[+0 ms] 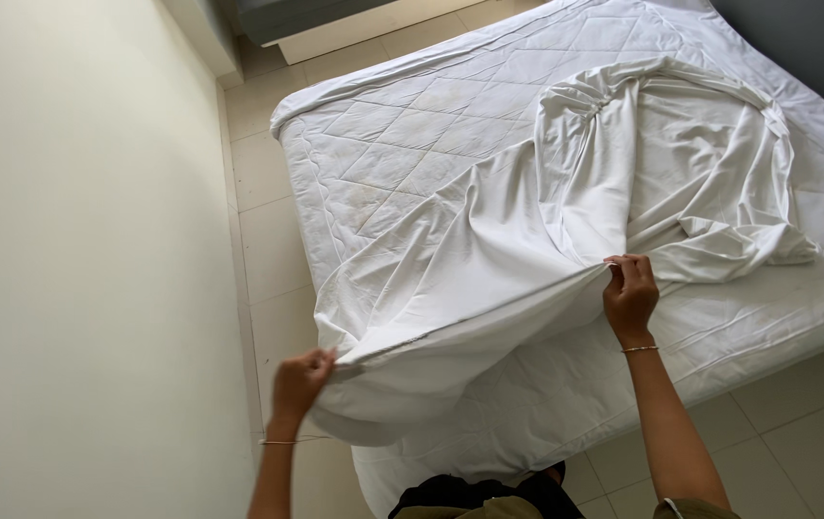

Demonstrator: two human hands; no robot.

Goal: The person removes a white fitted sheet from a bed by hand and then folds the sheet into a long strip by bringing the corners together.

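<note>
Head view, looking down at a bed. Mattress wears a quilted white cover, diamond stitching, faint yellowish stains toward the far left corner. A loose white fitted sheet lies bunched across the middle and right of the bed, its elastic hem puckered in an arc toward the far edge.

Left hand is closed in a pinch on the sheet's hem just off the near left corner of the bed, pulling that edge out past the mattress side. Right hand is closed too, fingers gathering a fold of the same hem above the near edge. The hem runs taut between the two hands, so the cloth lifts clear of the cover there while the rest drags in creases behind. Thin bracelet on each wrist.

Cream wall stands along the left; pale floor tiles surround the bed.
</note>
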